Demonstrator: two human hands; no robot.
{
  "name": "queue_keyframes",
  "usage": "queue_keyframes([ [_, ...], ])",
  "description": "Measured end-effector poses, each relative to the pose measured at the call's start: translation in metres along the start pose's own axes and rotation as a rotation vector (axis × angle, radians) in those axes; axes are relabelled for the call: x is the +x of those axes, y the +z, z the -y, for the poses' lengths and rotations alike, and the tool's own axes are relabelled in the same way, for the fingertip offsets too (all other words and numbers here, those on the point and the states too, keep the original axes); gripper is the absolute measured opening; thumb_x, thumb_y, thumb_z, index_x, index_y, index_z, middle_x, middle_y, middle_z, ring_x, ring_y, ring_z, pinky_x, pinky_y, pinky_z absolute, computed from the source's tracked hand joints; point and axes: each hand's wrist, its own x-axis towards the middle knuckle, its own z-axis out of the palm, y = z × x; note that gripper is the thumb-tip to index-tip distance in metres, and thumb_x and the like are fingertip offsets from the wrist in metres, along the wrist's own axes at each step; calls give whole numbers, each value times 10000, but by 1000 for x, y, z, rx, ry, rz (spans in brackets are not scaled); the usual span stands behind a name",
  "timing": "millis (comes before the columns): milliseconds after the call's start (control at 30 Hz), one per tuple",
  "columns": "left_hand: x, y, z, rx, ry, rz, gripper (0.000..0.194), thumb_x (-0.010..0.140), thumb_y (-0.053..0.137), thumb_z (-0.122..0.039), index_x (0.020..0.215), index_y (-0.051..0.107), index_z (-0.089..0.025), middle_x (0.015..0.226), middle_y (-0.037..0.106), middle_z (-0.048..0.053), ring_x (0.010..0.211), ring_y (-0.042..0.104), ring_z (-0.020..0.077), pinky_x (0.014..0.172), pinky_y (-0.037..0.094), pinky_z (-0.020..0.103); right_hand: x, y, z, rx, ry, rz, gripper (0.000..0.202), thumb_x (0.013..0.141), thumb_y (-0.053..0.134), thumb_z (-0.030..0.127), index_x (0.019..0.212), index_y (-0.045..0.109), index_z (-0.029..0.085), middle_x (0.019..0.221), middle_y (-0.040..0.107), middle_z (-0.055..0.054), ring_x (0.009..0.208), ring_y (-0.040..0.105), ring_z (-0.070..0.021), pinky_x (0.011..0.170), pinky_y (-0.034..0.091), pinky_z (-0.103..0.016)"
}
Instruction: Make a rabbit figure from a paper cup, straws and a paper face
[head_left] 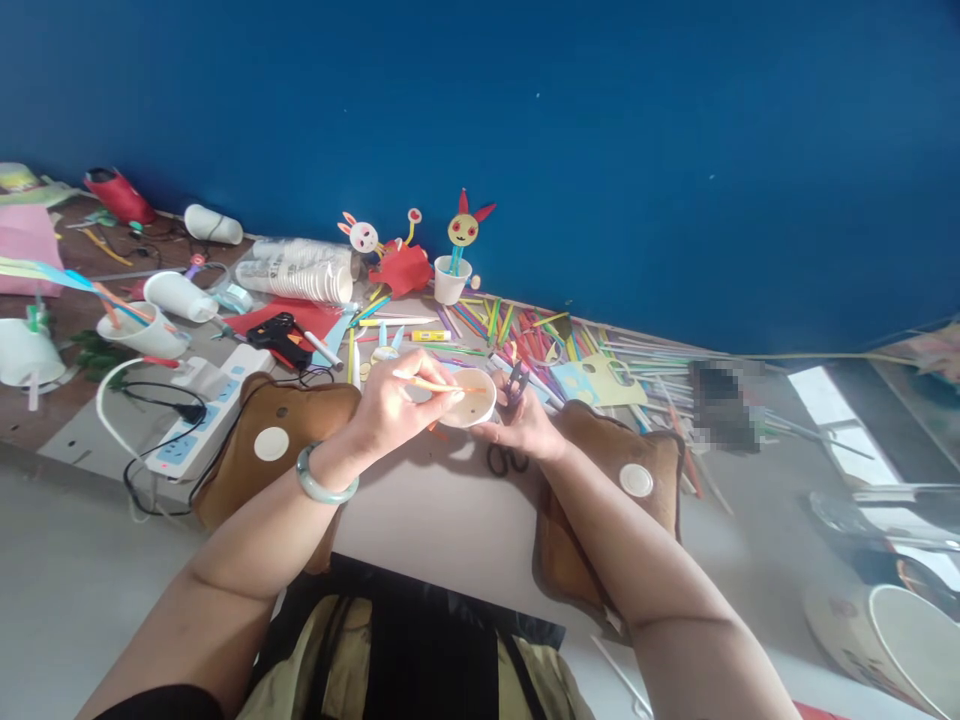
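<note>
At the middle of the view, my left hand is closed in a pinch on a thin orange stick, whose far end reaches over a white paper cup. The cup's open mouth faces me, and a small dark spot shows inside it. My right hand is wrapped round the cup's right side, with a dark object at its fingers that I cannot make out clearly. Black scissor handles show on the table just below my right hand.
Brown cushions lie under both forearms. A power strip with cables and a black glue gun are at the left. Behind are stacked cups, a rabbit figure in a cup and scattered coloured sticks.
</note>
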Motion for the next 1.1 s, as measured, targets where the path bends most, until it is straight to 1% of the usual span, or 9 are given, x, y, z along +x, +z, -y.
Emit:
queue_keyframes([
  [100, -4, 2, 1, 25, 8, -32, 178, 828, 751, -239, 771, 588, -195, 799, 731, 15, 736, 710, 143, 655, 563, 260, 0, 0, -1, -4, -4, 4, 709, 554, 920, 532, 742, 295, 254, 723, 417, 47, 651, 393, -132, 578, 366, -290],
  [200, -6, 3, 0, 32, -12, -22, 176, 838, 743, -258, 784, 587, -198, 791, 718, 8, 709, 701, 135, 639, 551, 255, 0, -1, -2, -24, -23, 6, 683, 587, 897, 546, 728, 297, 251, 728, 429, 39, 662, 411, -139, 598, 399, -305],
  [300, -6, 5, -2, 36, -44, -17, 185, 841, 746, -299, 798, 596, -199, 797, 715, 9, 695, 700, 137, 647, 560, 267, -1, -2, -3, -54, -11, 2, 631, 610, 864, 608, 728, 360, 247, 732, 469, 25, 684, 465, -161, 630, 457, -341],
  [400, -7, 6, -1, 38, -36, -49, 176, 833, 762, -321, 848, 637, -198, 868, 739, 31, 777, 722, 163, 717, 591, 301, -1, -1, -3, -56, 5, 8, 583, 619, 842, 657, 797, 478, 238, 741, 525, 11, 713, 526, -187, 659, 503, -373],
  [500, -8, 7, 1, -4, -37, -10, 145, 870, 729, -335, 886, 670, -204, 874, 748, 43, 848, 737, 191, 749, 607, 328, -1, -1, -3, -34, 13, 19, 600, 609, 841, 678, 885, 547, 233, 772, 570, -2, 751, 573, -210, 692, 526, -394],
  [700, -7, 6, -1, -80, -94, 28, 177, 953, 619, -371, 912, 673, -208, 928, 754, 61, 933, 735, 201, 803, 602, 340, 0, -2, -5, 4, 52, -1, 609, 616, 848, 656, 958, 575, 232, 796, 602, -10, 802, 611, -231, 740, 536, -402],
  [867, -3, 3, -6, -99, -24, 3, 182, 968, 598, -360, 952, 702, -211, 1001, 761, 74, 967, 721, 191, 878, 584, 348, -1, -2, -5, 15, 57, -15, 602, 616, 846, 656, 936, 573, 224, 816, 614, -16, 791, 607, -223, 724, 526, -388],
  [967, -2, 2, -6, -74, -10, 1, 193, 957, 617, -366, 901, 716, -211, 997, 771, 84, 970, 726, 204, 882, 587, 365, -1, -1, -5, -2, 53, -1, 591, 617, 848, 650, 914, 568, 223, 809, 609, -15, 782, 595, -217, 700, 517, -374],
  [1100, -3, 3, -2, -61, -47, -37, 256, 937, 648, -358, 740, 653, -194, 918, 781, 71, 891, 753, 201, 807, 605, 335, -1, -1, -6, -51, 27, 11, 568, 582, 894, 589, 824, 528, 229, 769, 568, -1, 745, 558, -203, 675, 494, -366],
])
